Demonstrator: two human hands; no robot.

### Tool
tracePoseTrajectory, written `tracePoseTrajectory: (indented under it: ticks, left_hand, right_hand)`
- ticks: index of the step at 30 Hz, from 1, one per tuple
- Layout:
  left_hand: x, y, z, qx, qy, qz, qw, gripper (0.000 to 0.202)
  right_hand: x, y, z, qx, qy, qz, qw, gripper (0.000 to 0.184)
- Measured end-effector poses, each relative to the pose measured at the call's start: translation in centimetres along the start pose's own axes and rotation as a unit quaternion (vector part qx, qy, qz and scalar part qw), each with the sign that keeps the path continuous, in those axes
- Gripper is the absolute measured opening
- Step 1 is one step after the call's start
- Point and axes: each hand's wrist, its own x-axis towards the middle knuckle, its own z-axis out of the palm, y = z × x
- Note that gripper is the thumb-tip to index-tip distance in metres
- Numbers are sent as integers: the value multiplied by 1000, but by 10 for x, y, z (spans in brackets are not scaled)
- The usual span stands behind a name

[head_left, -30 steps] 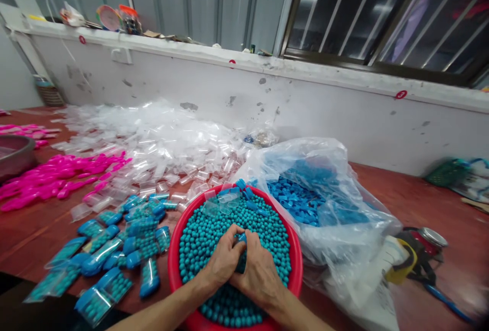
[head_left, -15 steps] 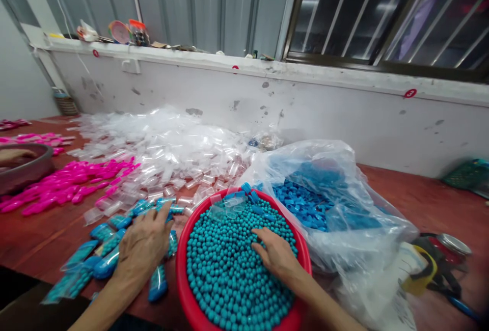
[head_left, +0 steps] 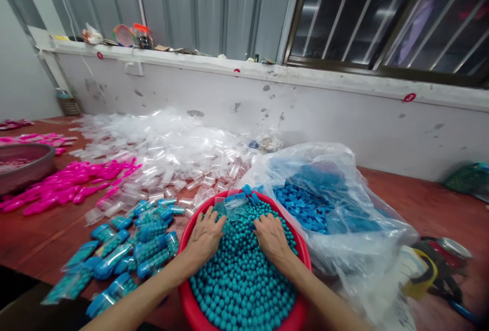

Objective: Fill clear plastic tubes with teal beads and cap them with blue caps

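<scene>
A red basin (head_left: 186,295) full of turquoise beads (head_left: 244,290) stands right in front of me. My left hand (head_left: 206,237) is over its left side, fingers apart and bent down onto the beads, next to clear plastic tubes (head_left: 236,208) lying on top. Opposite it, my right hand (head_left: 272,239) touches the beads with its fingers spread and curved; a bit of dark blue shows by its fingertips, too small to name. Blue caps (head_left: 247,189) lie at the far rim. Left of the basin are several bead-filled tubes with blue ends (head_left: 151,252).
Clear empty tubes (head_left: 164,137) are heaped behind. Bright pink pieces (head_left: 82,181) and a grey basin (head_left: 48,165) are at the left. To the right, a plastic bag (head_left: 344,168) holds blue caps (head_left: 301,206); beyond it lies a yellow-and-black object (head_left: 428,275).
My left hand has moved right, from the filled tubes into the red basin, and more filled tubes now show. My right hand has shifted slightly upward. Another person's hand has left the grey basin.
</scene>
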Motion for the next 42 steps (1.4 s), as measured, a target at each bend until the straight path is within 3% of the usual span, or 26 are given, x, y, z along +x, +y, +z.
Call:
tracePoseTrajectory:
  ticks: [8, 11, 13, 17, 23, 29, 33, 37, 42]
  left_hand:
    - [-7, 33, -26, -201, -22, -15, 979, 18]
    - [-12, 36, -37, -187, -39, 7, 982, 20]
    - [-15, 40, -41, -136, -80, 46, 986, 20]
    - [-9, 60, -32, -98, -173, 73, 977, 13]
    - [0, 80, -16, -123, -171, 21, 977, 18]
    - [-9, 69, -22, -144, -199, -17, 969, 20]
    - [7, 77, -13, -181, -214, -59, 958, 12]
    - [26, 86, 3, -289, -232, -100, 923, 7]
    - [24, 78, 7, -495, -262, -126, 819, 10]
  right_hand:
    - [-26, -6, -8, 30, -1, -49, 998, 10]
    - [-33, -2, -14, 106, 0, -29, 994, 15]
    - [-36, 4, -16, 133, 14, -8, 991, 19]
    - [-41, 17, -12, 113, 8, 29, 993, 18]
    - [-40, 22, -9, 5, -78, 83, 993, 15]
    - [-32, 24, -13, 60, -90, 108, 988, 22]
    - [-20, 23, -5, 112, -110, 125, 980, 25]
    - [-12, 22, 2, 201, -135, 111, 964, 18]
    - [-19, 27, 2, 332, -171, 92, 923, 24]
